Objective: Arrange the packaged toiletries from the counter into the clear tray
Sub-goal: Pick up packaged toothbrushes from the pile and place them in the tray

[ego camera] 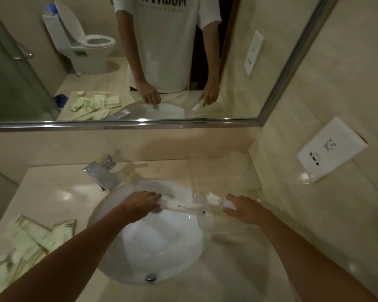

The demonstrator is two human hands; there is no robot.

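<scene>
My left hand [141,203] reaches over the sink and grips one end of a long white packaged toiletry [183,207]. My right hand [241,209] holds a second white packet [218,200] at the near left corner of the clear tray [225,177], which stands on the counter right of the sink and is hard to make out. A heap of pale green packaged toiletries [28,243] lies on the counter at the left.
A white round sink [162,253] fills the middle, with a chrome tap [103,173] behind it. A mirror [122,62] covers the wall above and reflects me. A white socket plate [332,149] sits on the right wall.
</scene>
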